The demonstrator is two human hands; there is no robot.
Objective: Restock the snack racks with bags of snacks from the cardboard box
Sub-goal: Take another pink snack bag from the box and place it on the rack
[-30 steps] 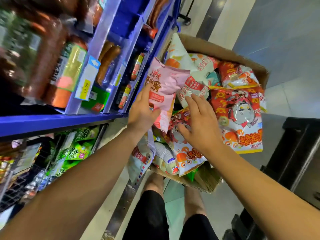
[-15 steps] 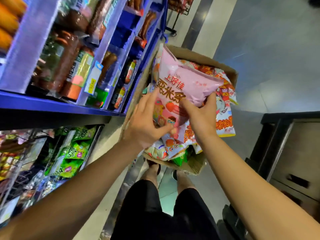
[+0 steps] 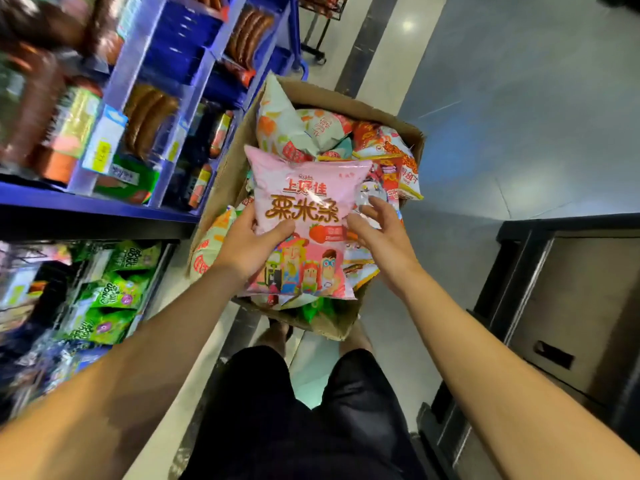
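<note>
One pink snack bag (image 3: pixel 304 216), printed "Oishi 上好佳 粟米条", above cardboard box (image 3: pixel 239 161) | left hand (image 3: pixel 251 244) grips its left edge | right hand (image 3: pixel 379 233) open, fingers spread, just beside bag

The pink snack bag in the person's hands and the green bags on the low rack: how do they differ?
The pink snack bag is held by the left hand above the cardboard box; the green snack bags lie shelved. The pink one shows cartoon figures and a strawberry; the green ones look blurred. Both are sealed packets.

Person, head-camera view: wore black shorts (image 3: pixel 277 410); both forearms bare, no sleeves; left hand (image 3: pixel 249 244) and right hand (image 3: pixel 384 237) were ungloved.
</note>
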